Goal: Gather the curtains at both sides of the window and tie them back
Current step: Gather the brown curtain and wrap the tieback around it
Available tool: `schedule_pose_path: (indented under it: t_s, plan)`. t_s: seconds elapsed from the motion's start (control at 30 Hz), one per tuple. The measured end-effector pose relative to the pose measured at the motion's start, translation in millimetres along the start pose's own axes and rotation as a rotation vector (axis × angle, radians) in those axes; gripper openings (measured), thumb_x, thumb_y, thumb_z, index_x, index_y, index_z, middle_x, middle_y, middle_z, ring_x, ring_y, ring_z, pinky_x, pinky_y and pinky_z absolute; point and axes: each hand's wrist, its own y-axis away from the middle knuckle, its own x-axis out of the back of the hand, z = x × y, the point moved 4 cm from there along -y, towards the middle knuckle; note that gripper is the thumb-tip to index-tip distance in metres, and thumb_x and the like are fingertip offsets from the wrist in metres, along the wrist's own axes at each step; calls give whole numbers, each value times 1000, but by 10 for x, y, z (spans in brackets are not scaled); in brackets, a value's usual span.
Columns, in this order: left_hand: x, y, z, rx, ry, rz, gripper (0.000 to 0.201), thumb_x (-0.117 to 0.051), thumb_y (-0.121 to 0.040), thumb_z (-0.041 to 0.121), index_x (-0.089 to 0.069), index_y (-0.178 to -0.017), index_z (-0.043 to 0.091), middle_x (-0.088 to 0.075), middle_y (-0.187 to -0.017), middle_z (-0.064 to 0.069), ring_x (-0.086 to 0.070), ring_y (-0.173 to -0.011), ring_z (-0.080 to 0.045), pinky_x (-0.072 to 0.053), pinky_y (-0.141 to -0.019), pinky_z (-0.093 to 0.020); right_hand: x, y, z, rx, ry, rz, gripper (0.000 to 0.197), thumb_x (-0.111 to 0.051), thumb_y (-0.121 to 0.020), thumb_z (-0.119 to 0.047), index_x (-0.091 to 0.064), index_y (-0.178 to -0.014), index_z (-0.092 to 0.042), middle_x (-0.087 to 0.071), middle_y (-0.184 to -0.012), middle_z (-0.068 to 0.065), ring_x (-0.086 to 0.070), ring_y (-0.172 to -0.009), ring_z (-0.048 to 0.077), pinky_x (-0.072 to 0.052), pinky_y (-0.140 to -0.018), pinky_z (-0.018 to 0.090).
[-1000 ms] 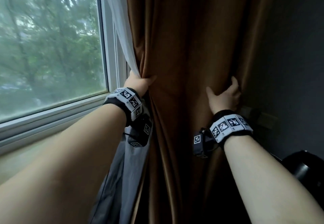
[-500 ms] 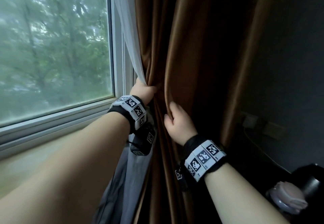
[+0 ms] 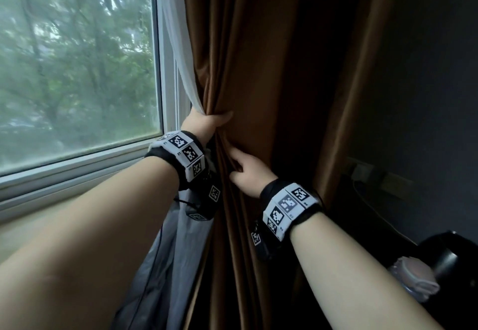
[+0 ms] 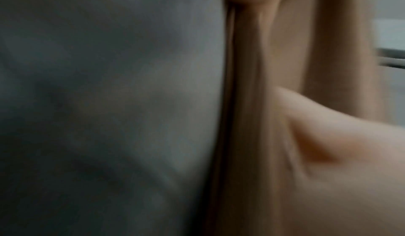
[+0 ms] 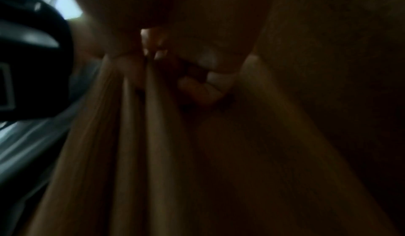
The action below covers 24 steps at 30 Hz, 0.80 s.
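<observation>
Both hands (image 3: pixel 207 125) (image 3: pixel 249 174) grip brown curtain (image 3: pixel 248 71) edge.

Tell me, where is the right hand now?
In the head view, the right hand grips folds of the brown curtain, just below and right of the left hand.

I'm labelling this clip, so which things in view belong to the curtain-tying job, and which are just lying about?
Job:
brown curtain, gripped by left hand and right hand
white sheer curtain, caught under the left hand
window

Lying about:
wall socket
dark object at lower right
pale round object beside it
</observation>
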Motion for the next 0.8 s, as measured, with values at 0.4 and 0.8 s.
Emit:
schedule_pose_path:
  t_s: [0.4, 0.8]
  plan:
    - [-115, -92, -46, -75, -142, 99, 56, -68, -81, 28, -44, -132, 23, -57, -102, 4, -58, -92, -21, -50, -89, -34, 1479, 689, 681, -454, 326, 1222, 80, -67, -73, -26, -23, -140, -29, -18, -150, 9, -23, -137, 32, -20, -110, 48]
    - [-145, -150, -58, -105, -185, 111, 58, -67, -81, 29, -43, -133, 21, -57, -109, 2, -55, -93, -19, -46, -88, -30, 1095, 457, 554, -263, 223, 477, 36, -42, -94, -12, -47, -125, 6, -32, -144, 23, -42, -125, 38, -32, -102, 30]
